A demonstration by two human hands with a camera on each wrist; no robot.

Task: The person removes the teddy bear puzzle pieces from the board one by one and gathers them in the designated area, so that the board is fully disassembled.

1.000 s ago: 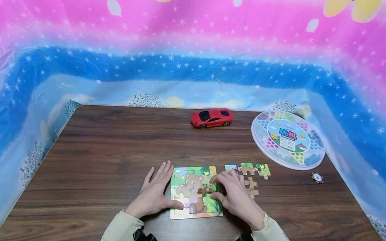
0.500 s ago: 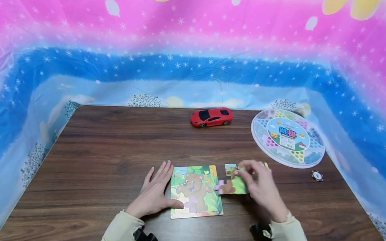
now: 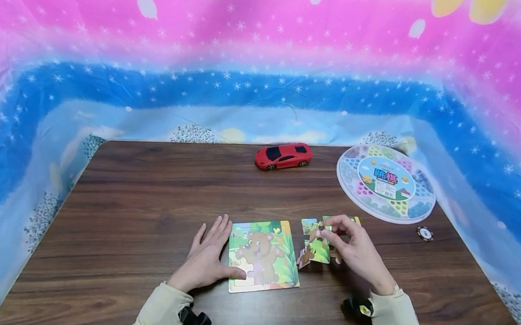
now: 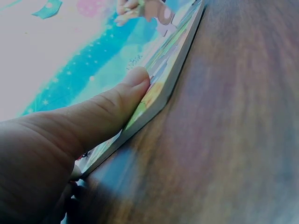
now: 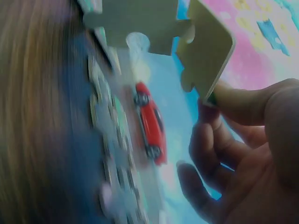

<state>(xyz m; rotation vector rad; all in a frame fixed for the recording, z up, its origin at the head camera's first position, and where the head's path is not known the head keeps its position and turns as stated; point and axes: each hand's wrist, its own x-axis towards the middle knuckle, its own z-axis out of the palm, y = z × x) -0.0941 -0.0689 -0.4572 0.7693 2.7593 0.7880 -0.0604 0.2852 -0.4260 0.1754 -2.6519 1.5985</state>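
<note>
A square bear puzzle board (image 3: 266, 288) lies flat on the table in the head view. My left hand (image 3: 207, 260) rests along its left edge, fingers spread and straight. Its thumb (image 4: 110, 105) lies on the board's front left corner in the left wrist view. To the right of the board, my right hand (image 3: 359, 256) pinches linked jigsaw pieces (image 3: 320, 252) between thumb and fingertips. They are lifted off the table and bend at the joint; their plain backs show in the right wrist view. Other jigsaw pieces (image 3: 309, 224) lie behind, partly hidden by this hand and what it holds.
A red toy car (image 3: 283, 156) stands at the table's back edge. The round Chinese checkers set (image 3: 385, 183) lies at the back right, with a black-and-white chip (image 3: 425, 233) in front of it. A printed cloth (image 3: 248, 90) hangs around the table's far sides.
My right hand has moved from over the board's right side to the loose pieces, carrying jigsaw pieces. The left part of the held pieces has since sagged down. My left hand stays put.
</note>
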